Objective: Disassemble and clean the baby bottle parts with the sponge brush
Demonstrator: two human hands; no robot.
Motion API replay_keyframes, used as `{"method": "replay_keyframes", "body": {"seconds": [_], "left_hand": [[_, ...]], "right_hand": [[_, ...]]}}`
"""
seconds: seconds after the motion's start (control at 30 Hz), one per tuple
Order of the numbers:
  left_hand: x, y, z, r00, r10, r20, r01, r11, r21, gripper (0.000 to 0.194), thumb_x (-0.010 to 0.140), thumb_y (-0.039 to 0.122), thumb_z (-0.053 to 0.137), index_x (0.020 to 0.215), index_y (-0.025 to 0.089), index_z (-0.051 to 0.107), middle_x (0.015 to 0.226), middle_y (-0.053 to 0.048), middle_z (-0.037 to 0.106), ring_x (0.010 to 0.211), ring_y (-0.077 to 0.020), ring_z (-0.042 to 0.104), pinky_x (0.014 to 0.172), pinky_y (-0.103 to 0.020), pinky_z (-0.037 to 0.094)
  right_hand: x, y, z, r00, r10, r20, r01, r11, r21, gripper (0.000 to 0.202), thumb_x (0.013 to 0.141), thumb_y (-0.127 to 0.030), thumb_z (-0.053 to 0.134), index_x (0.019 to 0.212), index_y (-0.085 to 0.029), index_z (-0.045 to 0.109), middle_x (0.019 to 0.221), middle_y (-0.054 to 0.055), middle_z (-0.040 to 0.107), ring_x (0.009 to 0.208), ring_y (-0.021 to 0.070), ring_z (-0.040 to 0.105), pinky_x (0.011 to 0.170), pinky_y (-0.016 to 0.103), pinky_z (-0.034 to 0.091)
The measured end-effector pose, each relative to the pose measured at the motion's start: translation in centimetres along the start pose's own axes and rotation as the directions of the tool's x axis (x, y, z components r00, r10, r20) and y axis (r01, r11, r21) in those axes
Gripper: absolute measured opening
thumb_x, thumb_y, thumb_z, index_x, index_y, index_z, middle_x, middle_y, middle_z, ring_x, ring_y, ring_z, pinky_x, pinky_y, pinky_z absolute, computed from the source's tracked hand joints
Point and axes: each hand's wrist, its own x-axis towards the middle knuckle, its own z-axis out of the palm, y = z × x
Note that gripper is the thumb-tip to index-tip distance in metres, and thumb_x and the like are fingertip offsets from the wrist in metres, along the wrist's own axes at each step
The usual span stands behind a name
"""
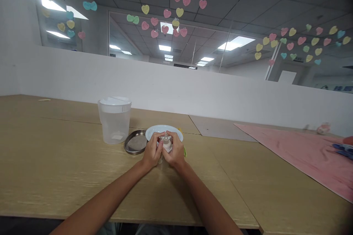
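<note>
Both my hands are cupped round a small clear container [166, 142] with something whitish in its lower part; its exact kind is too small to make out. My left hand [151, 152] wraps its left side, thumb along the front. From the right, my right hand [176, 151] closes on it in the same way. Just behind them sits a pale blue-white plate [154, 128], partly covered by my fingers. A round shallow metal tray [135, 142] lies to the left of my left hand. Something green [185, 151] shows beside my right hand, mostly hidden.
A clear plastic jug [115, 123] with a white lid stands at the left behind the metal tray. Pink cloth [298, 154] covers the table's right side, with a small pinkish jar [323, 128] near the wall. A low white wall [154, 82] bounds the back.
</note>
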Motion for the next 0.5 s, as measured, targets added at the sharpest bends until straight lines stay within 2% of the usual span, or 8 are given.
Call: {"method": "replay_keyframes", "body": {"seconds": [0.4,0.5], "left_hand": [[0.02,-0.1,0.11,1.0,-0.012,0.003,0.012,1.0,-0.026,0.031,0.092,0.031,0.03,0.116,0.019,0.046,0.106,-0.009,0.056,0.099,-0.019,0.052,0.086,-0.035,0.042],[-0.14,-0.61,-0.35,0.997,0.005,0.077,-0.002,0.999,-0.048,0.037,0.091,0.037,0.032,0.121,0.02,0.045,0.112,-0.011,0.055,0.098,-0.0204,0.052,0.085,-0.036,0.042]], "right_hand": [[0.06,-0.12,-0.11,1.0,0.003,0.003,-0.003,1.0,0.013,0.04,0.076,-0.028,0.054,0.114,-0.017,0.046,0.099,0.01,0.059,0.089,0.0215,0.059,0.078,0.035,0.05],[0.01,0.04,-0.14,1.0,-0.002,0.009,0.001,1.0,0.016,0.042,0.075,-0.03,0.053,0.115,-0.017,0.046,0.099,0.01,0.059,0.089,0.0219,0.059,0.077,0.035,0.05]]}}
